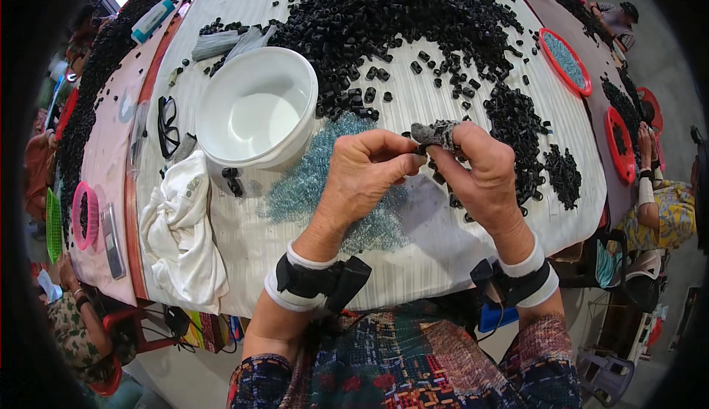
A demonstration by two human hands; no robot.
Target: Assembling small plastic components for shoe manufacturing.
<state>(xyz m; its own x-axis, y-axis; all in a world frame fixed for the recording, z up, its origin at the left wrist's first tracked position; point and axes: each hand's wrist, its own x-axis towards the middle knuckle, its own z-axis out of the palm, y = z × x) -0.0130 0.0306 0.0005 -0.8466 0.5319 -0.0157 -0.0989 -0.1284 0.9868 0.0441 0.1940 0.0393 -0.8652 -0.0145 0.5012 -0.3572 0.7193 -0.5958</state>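
Observation:
My left hand [368, 169] and my right hand [476, 169] meet over the middle of the table, fingertips nearly touching. Between them is a small black plastic piece [422, 149], pinched by both; its exact shape is mostly hidden. A grey cloth finger cover [434, 134] wraps a finger of my right hand. Under and beside my left hand spreads a heap of small bluish metal springs [299, 191]. Short black plastic cylinders [513, 136] lie loose beyond and to the right of my right hand.
A white bowl [313, 106] stands left of the springs, with glasses [168, 132] and a white cloth [185, 235] beside it. A large black heap [413, 10] covers the far table. Red baskets [588, 88] sit at the right. Other people work along both sides.

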